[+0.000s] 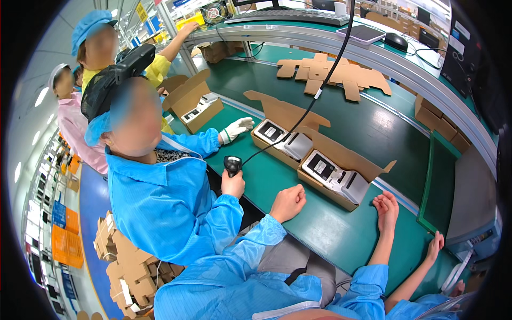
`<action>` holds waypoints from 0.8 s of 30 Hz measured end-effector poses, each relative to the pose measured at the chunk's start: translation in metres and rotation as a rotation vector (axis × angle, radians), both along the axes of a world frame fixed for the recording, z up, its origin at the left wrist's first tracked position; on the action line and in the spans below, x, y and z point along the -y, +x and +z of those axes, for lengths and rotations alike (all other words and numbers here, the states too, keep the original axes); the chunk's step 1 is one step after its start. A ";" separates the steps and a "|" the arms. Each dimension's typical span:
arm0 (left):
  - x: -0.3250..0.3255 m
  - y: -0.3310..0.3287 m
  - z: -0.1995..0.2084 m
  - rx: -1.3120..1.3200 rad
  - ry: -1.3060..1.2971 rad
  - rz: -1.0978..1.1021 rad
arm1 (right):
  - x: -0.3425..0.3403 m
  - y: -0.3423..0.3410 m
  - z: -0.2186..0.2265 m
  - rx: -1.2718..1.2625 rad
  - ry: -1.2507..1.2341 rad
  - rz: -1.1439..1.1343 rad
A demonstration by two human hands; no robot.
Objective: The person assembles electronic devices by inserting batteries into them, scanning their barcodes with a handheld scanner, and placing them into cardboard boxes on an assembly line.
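Observation:
My left hand rests at the near edge of the green bench, its fingers curled in with nothing visible in them. Farther right, my right hand lies by the bench with loosely bent fingers apart, holding nothing. Between and beyond my hands stands an open cardboard box with a white-and-grey device inside, touched by neither hand. A second open box with a similar device adjoins it on the left. Left of my left hand, a co-worker in blue grips a black handheld scanner.
The co-worker's gloved hand is beside the second box. Another open box stands farther left. Flattened cardboard lies across the belt. A black cable hangs over the boxes. At right, another person's hand is near a green-framed panel.

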State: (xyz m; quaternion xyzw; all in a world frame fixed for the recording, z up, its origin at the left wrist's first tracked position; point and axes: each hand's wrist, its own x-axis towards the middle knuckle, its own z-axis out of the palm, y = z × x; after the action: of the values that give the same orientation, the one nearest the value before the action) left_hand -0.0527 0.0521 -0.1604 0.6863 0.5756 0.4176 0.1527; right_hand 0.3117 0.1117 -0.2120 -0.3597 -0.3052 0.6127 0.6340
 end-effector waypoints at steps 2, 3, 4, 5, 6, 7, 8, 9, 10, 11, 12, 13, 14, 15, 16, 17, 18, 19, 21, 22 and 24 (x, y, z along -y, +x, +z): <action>0.000 0.000 -0.001 0.005 0.012 -0.004 | 0.000 0.000 0.000 0.002 -0.002 -0.003; 0.000 0.000 -0.001 0.006 0.012 -0.004 | 0.000 0.000 0.000 0.005 -0.003 -0.004; 0.000 0.000 -0.001 0.003 0.010 -0.004 | 0.000 0.000 0.000 0.008 -0.005 -0.005; 0.000 0.000 -0.001 0.001 0.008 -0.003 | 0.001 -0.001 0.001 0.009 -0.005 -0.005; 0.000 0.000 -0.001 0.001 0.008 -0.003 | 0.001 -0.001 0.001 0.006 -0.004 -0.003; 0.000 0.000 -0.001 0.000 0.004 -0.005 | 0.001 -0.001 0.002 0.004 -0.002 -0.001; 0.000 -0.001 -0.001 -0.001 0.001 -0.006 | 0.001 -0.001 0.002 0.004 -0.002 -0.001; 0.000 0.000 -0.001 -0.001 0.001 -0.006 | 0.002 -0.002 0.003 0.005 0.000 0.000; 0.001 0.000 -0.001 -0.002 0.002 -0.005 | 0.002 -0.002 0.003 0.006 0.002 0.000; 0.001 0.000 -0.001 -0.004 0.003 -0.003 | 0.002 -0.001 0.003 0.006 0.002 0.000; 0.000 -0.001 -0.002 -0.004 0.004 -0.003 | 0.001 -0.001 0.003 0.005 -0.002 0.001; 0.000 -0.001 -0.002 -0.001 0.006 -0.003 | 0.001 -0.001 0.003 0.004 -0.006 0.002; 0.000 -0.001 -0.003 0.001 0.008 -0.003 | 0.001 -0.001 0.003 0.004 -0.005 0.002; 0.000 0.000 -0.002 0.001 0.009 -0.003 | 0.001 -0.001 0.002 0.007 -0.006 0.001; 0.001 0.000 -0.001 0.000 0.004 -0.001 | 0.002 -0.001 0.002 0.011 -0.007 0.001; 0.001 0.001 0.000 -0.002 0.000 0.002 | 0.001 -0.001 0.002 0.010 -0.007 0.001; 0.001 0.001 0.000 -0.002 0.000 0.002 | 0.001 -0.001 0.002 0.010 -0.006 0.003; 0.001 0.001 0.000 -0.002 -0.004 0.003 | 0.001 -0.001 0.002 0.011 -0.005 0.005; 0.001 0.000 0.000 -0.003 -0.007 0.005 | 0.001 -0.001 0.002 0.013 -0.005 0.006; 0.001 0.000 0.000 -0.003 -0.007 0.006 | 0.001 -0.001 0.002 0.015 -0.005 0.005; 0.001 0.000 -0.001 -0.003 -0.006 0.007 | 0.001 -0.001 0.001 0.018 -0.008 0.002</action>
State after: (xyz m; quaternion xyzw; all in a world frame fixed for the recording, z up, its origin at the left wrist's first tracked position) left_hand -0.0526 0.0509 -0.1609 0.6846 0.5794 0.4153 0.1521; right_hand 0.3107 0.1108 -0.2105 -0.3674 -0.3086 0.6115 0.6292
